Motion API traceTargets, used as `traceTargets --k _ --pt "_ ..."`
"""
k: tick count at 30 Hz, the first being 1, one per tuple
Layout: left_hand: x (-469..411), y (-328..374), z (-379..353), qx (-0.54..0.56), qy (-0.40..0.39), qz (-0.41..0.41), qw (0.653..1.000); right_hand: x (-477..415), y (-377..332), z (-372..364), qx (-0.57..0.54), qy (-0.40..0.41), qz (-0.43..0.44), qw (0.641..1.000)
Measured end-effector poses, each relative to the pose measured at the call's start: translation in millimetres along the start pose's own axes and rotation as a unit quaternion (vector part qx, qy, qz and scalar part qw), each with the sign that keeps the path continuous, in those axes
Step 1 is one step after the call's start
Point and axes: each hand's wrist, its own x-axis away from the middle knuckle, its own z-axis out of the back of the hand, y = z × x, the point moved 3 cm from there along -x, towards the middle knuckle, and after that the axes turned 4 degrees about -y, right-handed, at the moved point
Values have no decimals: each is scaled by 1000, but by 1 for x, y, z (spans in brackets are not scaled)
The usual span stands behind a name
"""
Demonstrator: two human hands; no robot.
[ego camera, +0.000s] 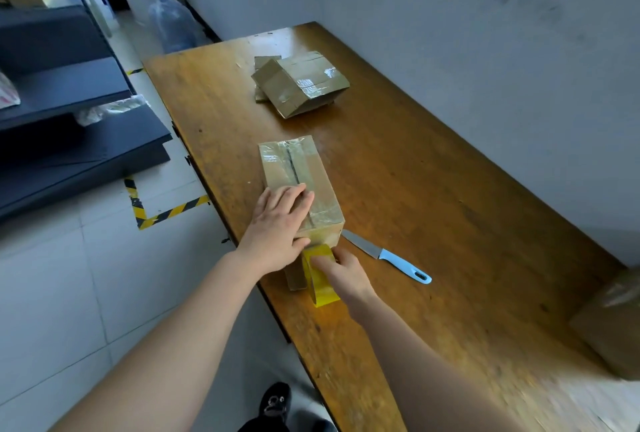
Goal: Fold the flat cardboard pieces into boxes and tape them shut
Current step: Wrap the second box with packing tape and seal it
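Note:
A folded cardboard box (pixel 298 171) lies on the wooden table (pixel 433 189), with clear tape along its top seam. My left hand (pixel 277 227) presses flat on the near end of the box top, thumb at the box's near edge. My right hand (pixel 343 275) grips a yellowish roll of tape (pixel 320 287) just below the box's near end, with tape running from the roll up to the box. A small cardboard piece (pixel 295 277) shows under the roll, at the table's left edge.
A taped box (pixel 304 83) lies on flat cardboard further back on the table. A blue-handled knife (pixel 388 255) lies right of the roll. Another box (pixel 613 324) sits at the right edge. Dark shelves (pixel 69 112) stand left across the tiled floor.

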Motion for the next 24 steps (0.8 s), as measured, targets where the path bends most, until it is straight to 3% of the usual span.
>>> traceTargets --k 8,11,14,16,18,20,24 --pt "2 4 -2 -20 11 8 1000 6 8 0 -4 -4 25 1000" --pt "18 12 0 40 62 56 996 7 7 2 4 3 47 999" --pt "51 28 -5 203 235 145 939 8 10 7 16 13 62 998" --pt "68 41 -15 306 288 203 884 6 12 15 21 44 66 997" --pt "71 51 -28 397 225 265 849 1 13 28 71 108 70 989" --pt "67 57 -40 457 132 312 823 -5 16 43 197 169 66 964" --pt "58 57 -49 509 55 337 790 -20 31 63 395 164 10 904"
